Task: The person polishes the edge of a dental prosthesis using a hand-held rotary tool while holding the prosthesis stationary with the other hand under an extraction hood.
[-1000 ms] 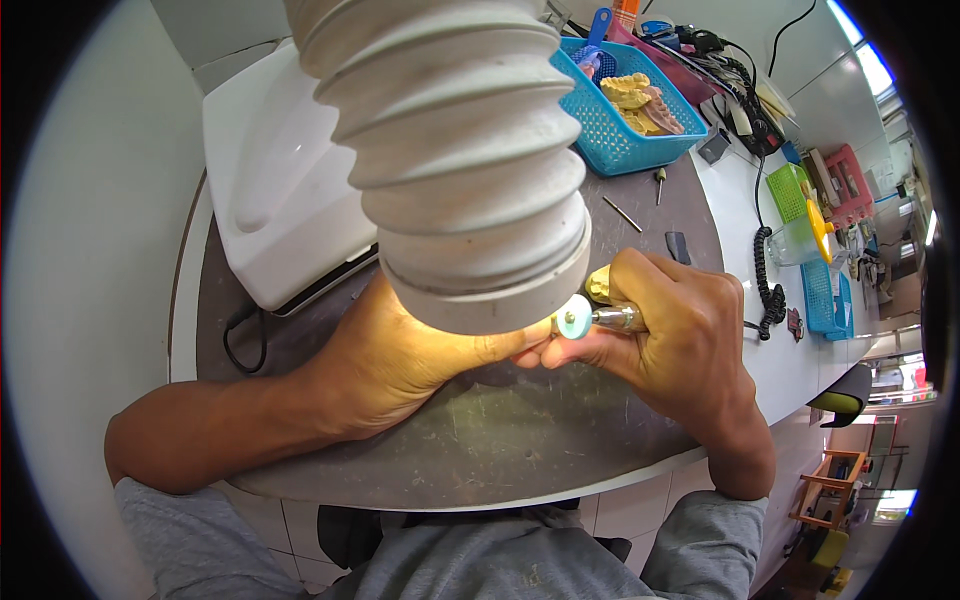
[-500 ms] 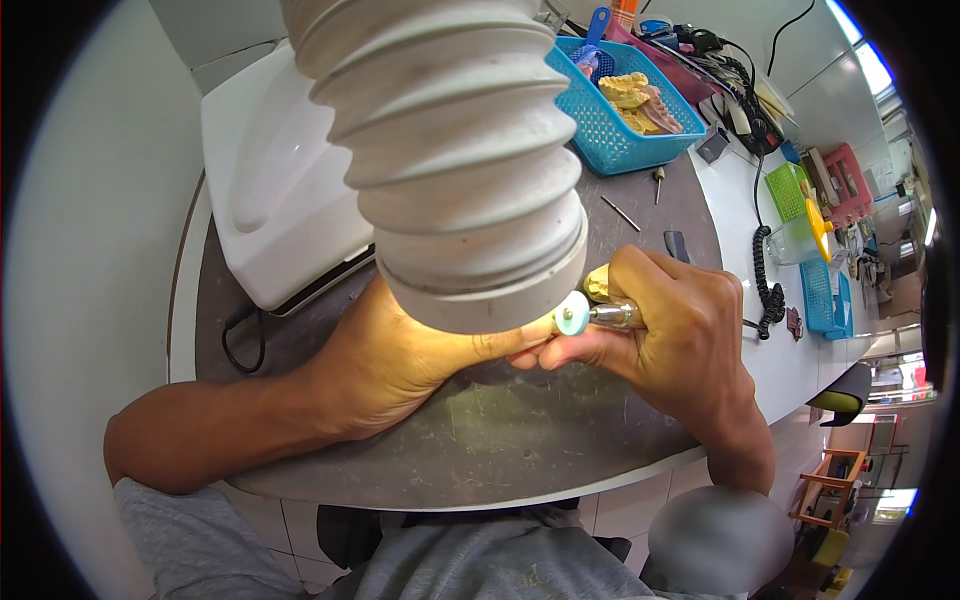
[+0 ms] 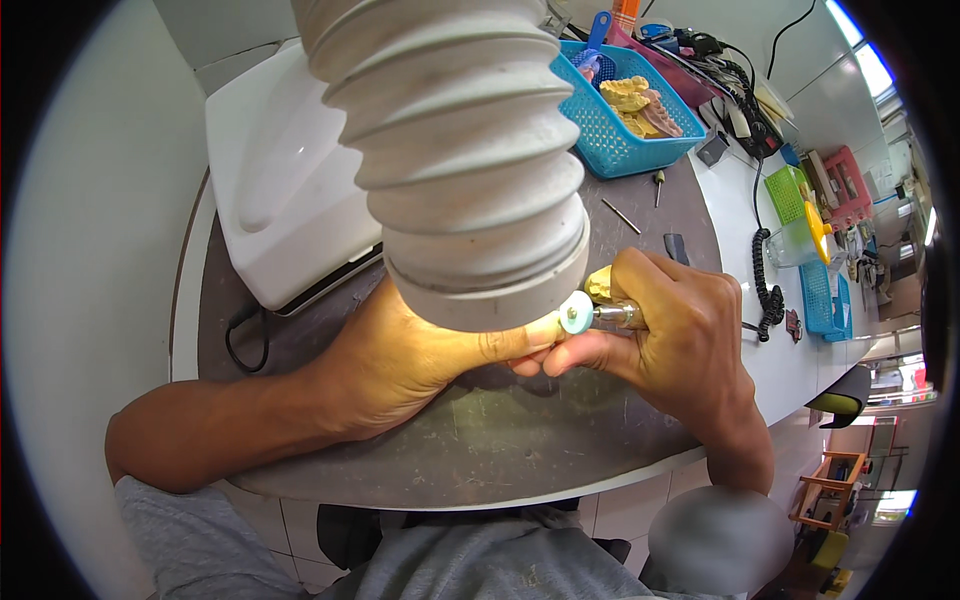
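In my right hand (image 3: 690,340) is a metal rotary handpiece (image 3: 622,316), gripped with the fingers wrapped round it. A small pale blue-white disc (image 3: 576,312) sits on its tip, right beside my left thumb. My left hand (image 3: 430,345) reaches in from the left with its thumb stretched toward the disc and its fingers curled beneath. The mouth of a ribbed white hose (image 3: 470,200) covers part of it, and whatever it pinches is hidden. Fingertips of both hands meet just below the disc. A yellow cast piece (image 3: 599,283) shows behind the handpiece, beside my right fingers.
A white machine housing (image 3: 290,190) stands at the left on the dark tabletop (image 3: 500,450). Far right, a blue basket (image 3: 625,150) holds dental casts (image 3: 628,95). A thin metal rod (image 3: 621,215), a small bur (image 3: 659,188) and a coiled black cord (image 3: 768,285) lie nearby.
The disc and handpiece tip have shifted very slightly to the right with the left thumb. The hose and machine housing appear a little further right in the view. Both grips are the same.
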The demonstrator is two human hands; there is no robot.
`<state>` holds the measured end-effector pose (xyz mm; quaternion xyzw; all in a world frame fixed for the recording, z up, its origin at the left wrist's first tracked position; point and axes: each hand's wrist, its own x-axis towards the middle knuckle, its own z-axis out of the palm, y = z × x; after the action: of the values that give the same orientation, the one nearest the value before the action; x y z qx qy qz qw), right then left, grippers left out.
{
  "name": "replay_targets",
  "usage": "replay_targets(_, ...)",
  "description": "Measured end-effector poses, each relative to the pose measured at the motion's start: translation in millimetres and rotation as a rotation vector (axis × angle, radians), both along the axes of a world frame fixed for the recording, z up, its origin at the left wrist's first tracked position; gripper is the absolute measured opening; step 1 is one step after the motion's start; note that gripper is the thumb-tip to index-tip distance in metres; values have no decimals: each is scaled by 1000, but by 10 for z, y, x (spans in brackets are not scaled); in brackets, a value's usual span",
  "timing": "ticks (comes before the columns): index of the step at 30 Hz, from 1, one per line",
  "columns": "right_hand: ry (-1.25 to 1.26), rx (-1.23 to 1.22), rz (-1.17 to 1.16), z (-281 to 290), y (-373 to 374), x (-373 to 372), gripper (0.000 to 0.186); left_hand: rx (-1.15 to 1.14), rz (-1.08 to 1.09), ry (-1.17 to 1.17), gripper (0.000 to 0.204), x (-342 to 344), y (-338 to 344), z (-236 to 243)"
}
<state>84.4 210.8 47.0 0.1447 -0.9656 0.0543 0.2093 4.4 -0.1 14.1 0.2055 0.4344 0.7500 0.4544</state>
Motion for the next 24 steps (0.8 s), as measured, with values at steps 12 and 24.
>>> replay_targets(12, -12, -19, 14, 17, -22, -7, 66, 19, -6, -34, 19, -6, -28, -7)
replay_targets(24, -24, -20, -28, -13, 23, 18, 64, -32, 9, -43, 19, 28, -8, 27)
